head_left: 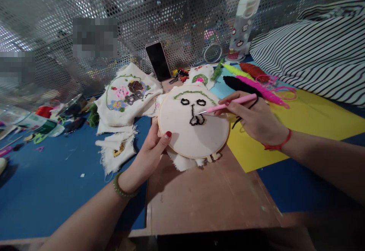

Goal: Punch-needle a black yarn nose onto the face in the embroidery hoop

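Note:
My left hand [152, 148] grips the left rim of a round embroidery hoop [186, 140], its thumb lying over the front edge. White cloth is stretched in the hoop, with a green yarn arc at the top and a face-like outline in black yarn [197, 120] below it. Between the fingers of my right hand [253, 119] is a pink punch needle [234, 103]. Its metal tip meets the cloth, or nearly so, beside the black outline. Black yarn trails from the tool around my right hand. The hoop is tilted up towards me, with frayed cloth hanging under it.
Embroidered cloths [131, 108] lie to the left, near a phone [159, 61] leaning on the perforated metal screen [182, 11]. Yarn bundles [265, 91] rest on yellow paper [256, 144] at right. Behind them stand a clear bottle [242, 30] and striped fabric [316, 45]. A plastic bottle [37, 121] lies far left.

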